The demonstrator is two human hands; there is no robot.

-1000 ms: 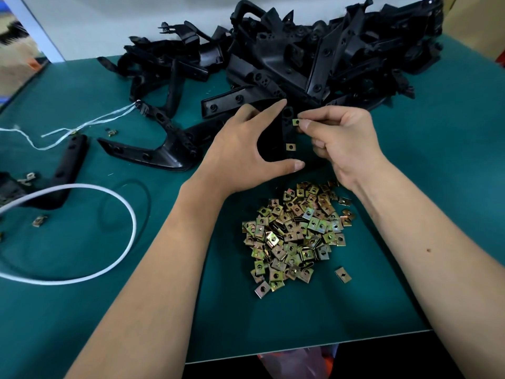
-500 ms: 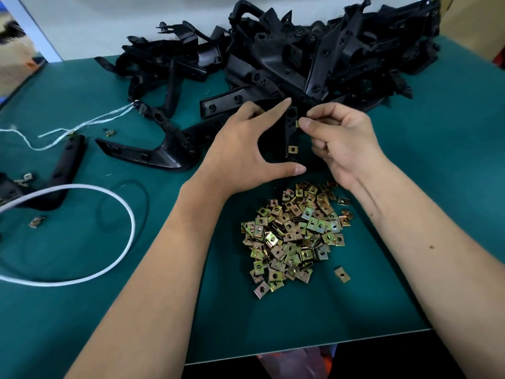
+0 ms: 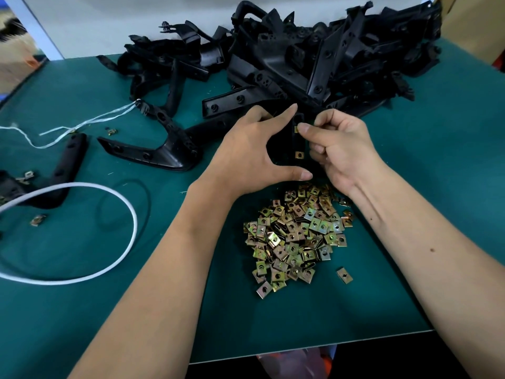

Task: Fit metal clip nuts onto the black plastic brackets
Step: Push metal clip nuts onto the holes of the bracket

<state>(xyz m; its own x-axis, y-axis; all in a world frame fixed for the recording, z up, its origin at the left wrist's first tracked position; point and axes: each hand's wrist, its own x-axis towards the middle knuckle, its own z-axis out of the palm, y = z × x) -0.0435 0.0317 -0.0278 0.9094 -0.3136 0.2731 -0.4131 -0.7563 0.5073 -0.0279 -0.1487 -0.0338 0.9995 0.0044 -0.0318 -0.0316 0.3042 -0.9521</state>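
A green table mat is seen from above, filling most of the view. Along its far edge a large tangled heap of black plastic brackets is spread, from the centre to the far right. To the left, a white cord is looped on the mat, and a single V-shaped bracket is laid flat just beyond it. In the near centre a pile of brass-coloured metal clip nuts is heaped, with one stray nut lying apart at its right. Between the pile and the heap, a narrow bracket is held upright between two bare hands. The left hand is curved round the bracket's left side, forefinger stretched to its top and thumb hooked under its lower end, so that it is gripped. The right hand is placed just to the bracket's right, fingers curled, with thumb and forefinger pinched on a clip nut at the bracket's upper right edge. A second clip nut is already seated lower on the same bracket.
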